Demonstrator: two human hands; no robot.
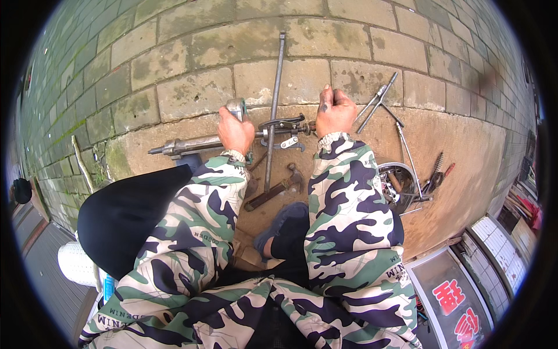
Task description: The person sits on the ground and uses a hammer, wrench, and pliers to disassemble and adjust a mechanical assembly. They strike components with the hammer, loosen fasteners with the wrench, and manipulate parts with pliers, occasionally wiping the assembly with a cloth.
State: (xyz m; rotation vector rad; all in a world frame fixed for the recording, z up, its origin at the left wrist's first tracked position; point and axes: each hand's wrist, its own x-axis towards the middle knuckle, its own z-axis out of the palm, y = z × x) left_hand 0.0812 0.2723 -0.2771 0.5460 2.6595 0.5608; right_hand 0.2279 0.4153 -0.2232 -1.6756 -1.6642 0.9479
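Note:
My left hand [235, 131] is closed round a metal ring piece with green edges [237, 107], which shows above and below the fingers. From there a thick metal shaft [195, 144] runs out to the left, low over the ground. Right of that hand lies a puller [286, 123] with dark arms and a pale drilled link. A long steel bar [275, 93] crosses the puller nearly upright. My right hand [336, 111] is curled closed beside the puller's right end, thumb uppermost. What its fingers hold, if anything, is hidden.
Between my forearms lie a hammer [294, 173] and a rusty bar-like piece [266, 196]. Socket wrenches [379, 103] lie to the right, above a round basin [414, 185] of tools and some pliers [433, 181]. A lettered panel [450, 294] stands at lower right.

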